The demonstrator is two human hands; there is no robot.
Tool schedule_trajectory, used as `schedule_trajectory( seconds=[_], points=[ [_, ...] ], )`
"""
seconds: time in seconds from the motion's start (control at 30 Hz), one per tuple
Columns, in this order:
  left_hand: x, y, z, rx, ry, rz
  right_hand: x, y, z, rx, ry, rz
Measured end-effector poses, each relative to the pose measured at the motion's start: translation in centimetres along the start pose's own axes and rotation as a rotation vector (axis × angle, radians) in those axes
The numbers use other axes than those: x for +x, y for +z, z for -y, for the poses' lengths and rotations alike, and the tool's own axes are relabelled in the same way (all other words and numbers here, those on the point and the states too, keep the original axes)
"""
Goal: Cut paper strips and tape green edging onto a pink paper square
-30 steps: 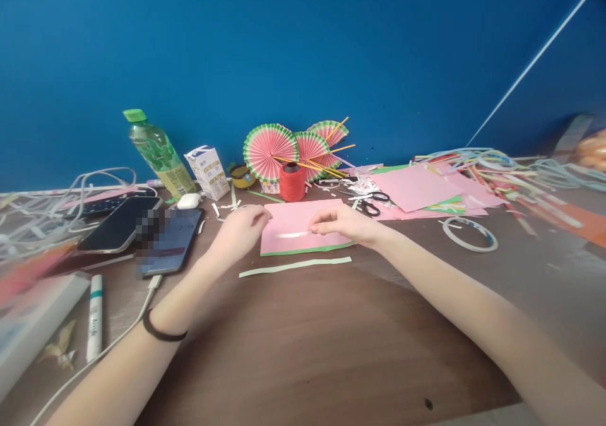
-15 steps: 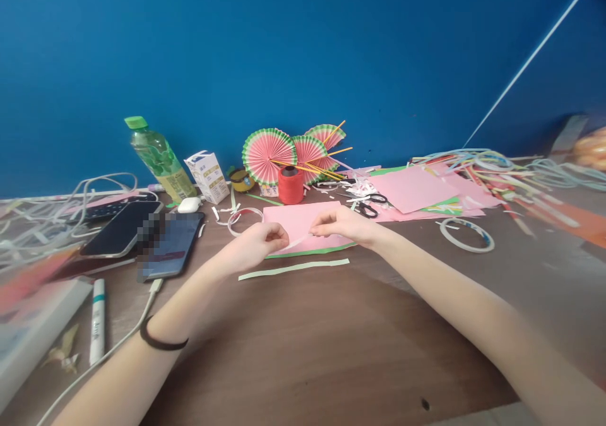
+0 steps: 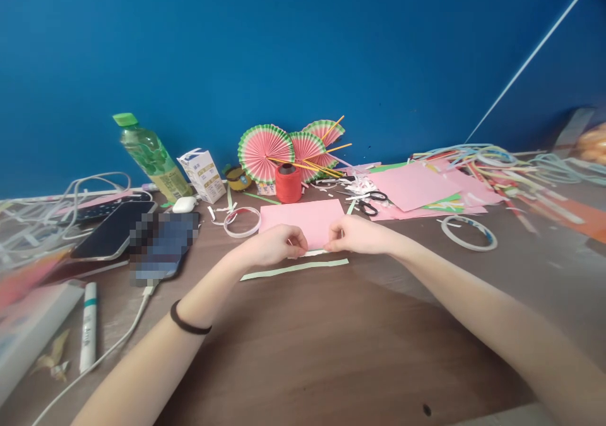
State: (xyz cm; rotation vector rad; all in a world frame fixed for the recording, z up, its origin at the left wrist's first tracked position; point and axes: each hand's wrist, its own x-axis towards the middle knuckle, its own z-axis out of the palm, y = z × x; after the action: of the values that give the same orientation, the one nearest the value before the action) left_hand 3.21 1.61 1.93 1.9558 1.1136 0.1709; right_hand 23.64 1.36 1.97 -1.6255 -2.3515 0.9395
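Observation:
A pink sheet of paper [image 3: 303, 218] lies on the table in front of me. My left hand [image 3: 277, 244] and my right hand [image 3: 357, 234] meet at its near edge, fingertips pinched. Between them runs a short whitish strip of tape [image 3: 316, 252], each hand gripping one end along that edge. The fingers cover both ends of the strip. Just nearer to me lies a pale green paper strip [image 3: 293, 269], untouched and slightly wavy.
Behind the sheet stand a red thread spool [image 3: 288, 185] and watermelon-patterned paper fans [image 3: 266, 153]. Tape rolls [image 3: 468, 233] lie on both sides. Scissors [image 3: 367, 207] and pink papers [image 3: 411, 185] are at right; a bottle [image 3: 154, 161], carton [image 3: 202, 175], phones [image 3: 168, 243] and marker [image 3: 88, 328] at left.
Both hands have come down and towards me with the tape strip, from above the pink sheet to its near edge. The strip now lies level along that edge.

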Motion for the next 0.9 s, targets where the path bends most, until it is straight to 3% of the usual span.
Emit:
schedule_trajectory(
  seconds=[0.23,0.47,0.9],
  points=[
    [1.0,1.3,-0.2,0.064,-0.042,-0.009,-0.2,-0.5,-0.9,-0.11,0.016,0.162],
    [2.1,2.2,0.6,0.065,-0.011,-0.031,0.6,-1.0,-2.0,-0.08,-0.063,0.302],
    [2.7,2.6,0.7,0.087,-0.002,-0.034,1.1,-1.0,-2.5,-0.11,-0.037,0.328]
  ],
)
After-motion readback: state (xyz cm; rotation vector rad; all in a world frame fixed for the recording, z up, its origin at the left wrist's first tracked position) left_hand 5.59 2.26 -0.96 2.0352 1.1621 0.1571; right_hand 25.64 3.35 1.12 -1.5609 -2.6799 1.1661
